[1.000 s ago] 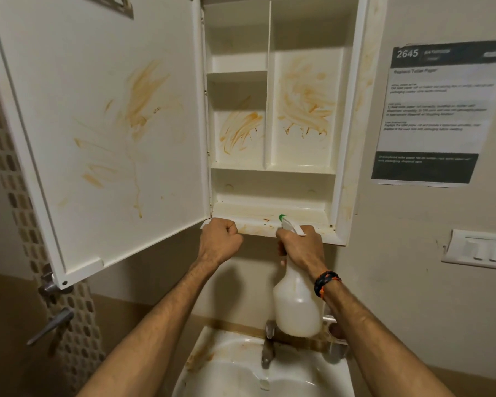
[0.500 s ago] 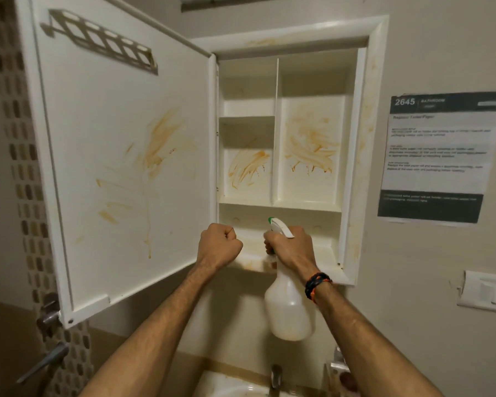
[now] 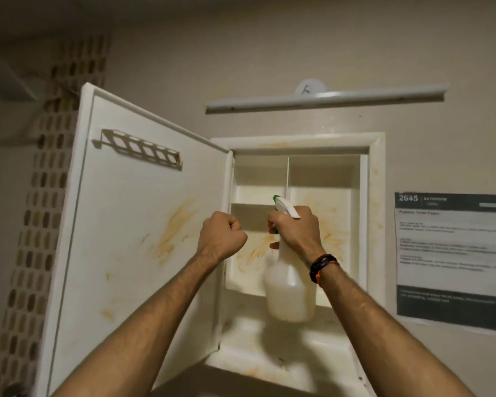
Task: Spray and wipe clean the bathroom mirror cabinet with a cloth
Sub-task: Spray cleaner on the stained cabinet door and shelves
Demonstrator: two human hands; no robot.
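The white mirror cabinet (image 3: 373, 213) is set in the wall with its door (image 3: 132, 239) swung open to the left. Orange-brown smears mark the door's inner face and the back walls of the shelves. My right hand (image 3: 297, 232) grips the neck of a white spray bottle (image 3: 289, 293) with a green-tipped nozzle, held up in front of the middle shelves. My left hand (image 3: 221, 234) is a closed fist beside it, in front of the door's hinge edge, with nothing visible in it. No cloth is in view.
A paper notice (image 3: 448, 259) hangs on the wall right of the cabinet. A long white light fitting (image 3: 324, 98) runs above it. A small rack (image 3: 138, 151) sits on the door's upper inside. Patterned tiles (image 3: 40, 224) cover the wall at the left.
Both hands and the bottle have risen from the cabinet's bottom ledge to the middle shelves. The view has tilted upward, so the sink has dropped out of sight and the light fitting has appeared.
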